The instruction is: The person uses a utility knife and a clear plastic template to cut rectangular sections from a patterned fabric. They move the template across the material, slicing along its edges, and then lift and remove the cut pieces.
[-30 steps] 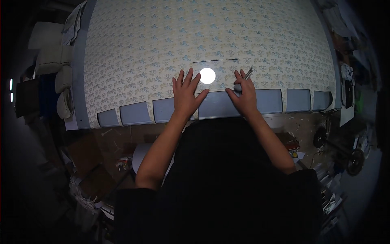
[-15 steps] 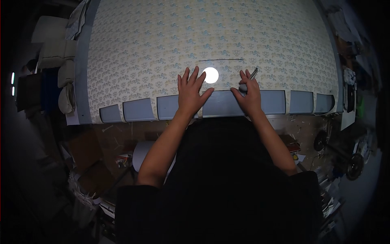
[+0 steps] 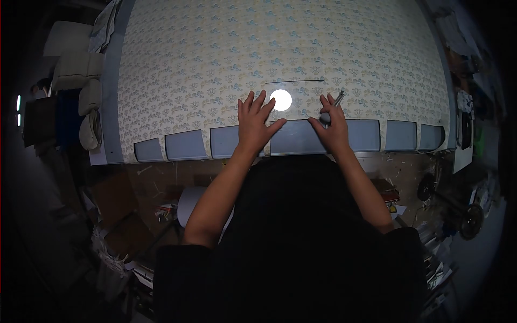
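Observation:
My left hand lies flat with fingers spread on a sheet with a small blue and beige floral pattern. Its forefinger reaches a bright white round spot. Across from it, my right hand has its thumb and fingertips down near the sheet's cut front edge. A slim grey tool with a metallic end is held in the fingers of that hand, partly hidden by them; I cannot tell its kind. Between and beyond the hands runs a thin dark straight line.
Along the front edge, openings between narrow patterned strips show the blue-grey tabletop. Pale cushion-like stacks stand at the left. Below the table are a white roll, scraps on the floor and a wheel-like object at right.
The whole view has shifted very slightly. Both hands keep the same pose on the sheet, and the slim tool stays in my right hand.

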`<action>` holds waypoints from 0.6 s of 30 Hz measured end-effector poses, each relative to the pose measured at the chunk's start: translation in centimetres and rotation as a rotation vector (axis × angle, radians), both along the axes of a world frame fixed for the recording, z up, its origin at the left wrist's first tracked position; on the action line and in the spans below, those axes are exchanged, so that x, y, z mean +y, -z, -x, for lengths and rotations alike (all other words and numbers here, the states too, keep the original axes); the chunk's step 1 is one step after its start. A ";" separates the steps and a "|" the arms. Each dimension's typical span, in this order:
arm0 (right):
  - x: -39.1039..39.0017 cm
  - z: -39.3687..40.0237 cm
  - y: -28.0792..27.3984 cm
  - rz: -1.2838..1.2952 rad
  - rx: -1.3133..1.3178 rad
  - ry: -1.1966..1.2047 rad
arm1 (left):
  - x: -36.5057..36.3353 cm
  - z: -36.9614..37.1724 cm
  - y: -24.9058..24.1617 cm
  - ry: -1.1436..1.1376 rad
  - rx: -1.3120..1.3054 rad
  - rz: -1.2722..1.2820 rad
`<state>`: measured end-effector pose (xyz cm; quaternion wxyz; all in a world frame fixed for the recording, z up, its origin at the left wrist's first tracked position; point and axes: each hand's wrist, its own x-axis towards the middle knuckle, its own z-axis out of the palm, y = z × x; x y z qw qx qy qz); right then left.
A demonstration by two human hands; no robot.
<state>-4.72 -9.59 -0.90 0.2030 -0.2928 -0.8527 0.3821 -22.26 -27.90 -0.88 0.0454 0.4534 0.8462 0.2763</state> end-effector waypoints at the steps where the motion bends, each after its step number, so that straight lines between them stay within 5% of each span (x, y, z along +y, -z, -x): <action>1: 0.0 0.0 0.0 0.010 0.009 0.004 | 0.0 0.0 0.0 -0.001 0.003 0.000; 18: 0.2 0.0 -0.3 -0.010 -0.016 -0.043 | 0.2 -0.1 -0.1 -0.007 0.008 0.026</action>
